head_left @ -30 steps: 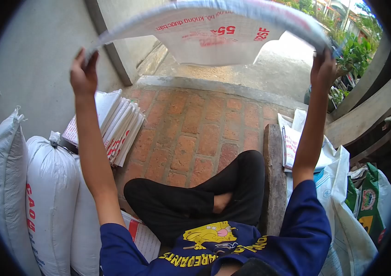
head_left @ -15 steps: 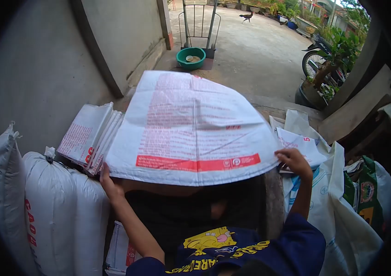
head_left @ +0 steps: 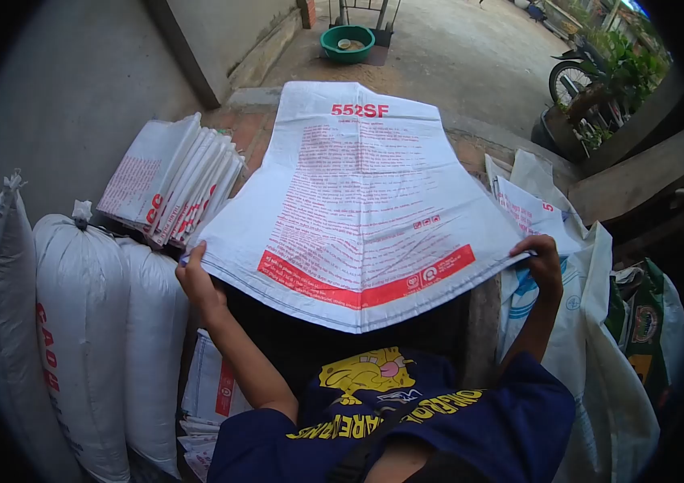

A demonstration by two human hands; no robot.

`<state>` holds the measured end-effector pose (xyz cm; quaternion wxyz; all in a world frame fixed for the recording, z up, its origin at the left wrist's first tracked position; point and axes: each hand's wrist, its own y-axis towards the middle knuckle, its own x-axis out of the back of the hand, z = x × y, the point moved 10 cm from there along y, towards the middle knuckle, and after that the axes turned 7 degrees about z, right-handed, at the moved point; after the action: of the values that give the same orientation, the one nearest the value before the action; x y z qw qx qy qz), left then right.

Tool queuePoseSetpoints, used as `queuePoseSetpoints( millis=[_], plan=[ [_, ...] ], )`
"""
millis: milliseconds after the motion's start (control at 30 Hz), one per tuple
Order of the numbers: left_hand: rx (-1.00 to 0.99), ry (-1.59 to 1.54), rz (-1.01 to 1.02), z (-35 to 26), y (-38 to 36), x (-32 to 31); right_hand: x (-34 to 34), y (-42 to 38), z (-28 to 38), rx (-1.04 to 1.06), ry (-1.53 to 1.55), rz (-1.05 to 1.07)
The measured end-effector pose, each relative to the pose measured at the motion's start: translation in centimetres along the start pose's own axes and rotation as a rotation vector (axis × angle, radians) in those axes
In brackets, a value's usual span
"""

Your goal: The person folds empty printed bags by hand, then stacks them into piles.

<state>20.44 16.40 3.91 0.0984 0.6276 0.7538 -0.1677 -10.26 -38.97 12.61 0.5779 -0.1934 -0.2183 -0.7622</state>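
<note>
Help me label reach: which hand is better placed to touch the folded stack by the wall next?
Probably the left hand: it holds the spread sack close to the folded stack, while the right hand holds the sack's opposite end, farther off.

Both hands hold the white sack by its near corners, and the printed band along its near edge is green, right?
Not quite: the printed band is red, not green, as the head view shows. The left hand and right hand do hold the white sack by its near corners.
</note>
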Motion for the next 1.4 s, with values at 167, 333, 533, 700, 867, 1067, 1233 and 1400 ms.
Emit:
queuePoseSetpoints(
  millis=[167, 333, 533, 700, 867, 1067, 1233, 1400],
  plan=[
    [-0.042, -0.047, -0.034, -5.4, -3.6, -1.0, 3.8, -4.7, -2.1, 0.347, 0.402, -0.253],
    [-0.080, 0.069, 0.063, -4.8, -1.7, -2.2, 2.3, -3.9, -2.8, 0.244, 0.327, -0.222],
    [0.071, 0.027, 0.436, -2.1, -5.0, -13.6, -4.7, -0.8, 4.0, 0.336, 0.228, 0.304],
    [0.176, 0.109, 1.176, 3.6, -17.1, -27.1, -9.3, -1.5, 6.8, 0.106, 0.124, 0.610],
    [0.206, 0.006, 1.765, 10.6, -29.8, -33.1, -9.5, -2.9, 7.9, 0.020, -0.005, 0.595],
    [0.320, -0.050, 1.826, 9.1, -32.3, -30.1, -6.3, -4.2, 8.5, 0.054, -0.189, 0.373],
    [-0.081, -0.145, 1.703, 1.0, -32.5, -28.0, -4.1, -4.3, 14.4, 0.440, -0.457, -0.128],
    [-0.157, 0.018, 1.518, 0.1, -32.8, -26.4, -8.3, -1.9, 14.9, 0.561, -0.231, 0.204]
  ],
)
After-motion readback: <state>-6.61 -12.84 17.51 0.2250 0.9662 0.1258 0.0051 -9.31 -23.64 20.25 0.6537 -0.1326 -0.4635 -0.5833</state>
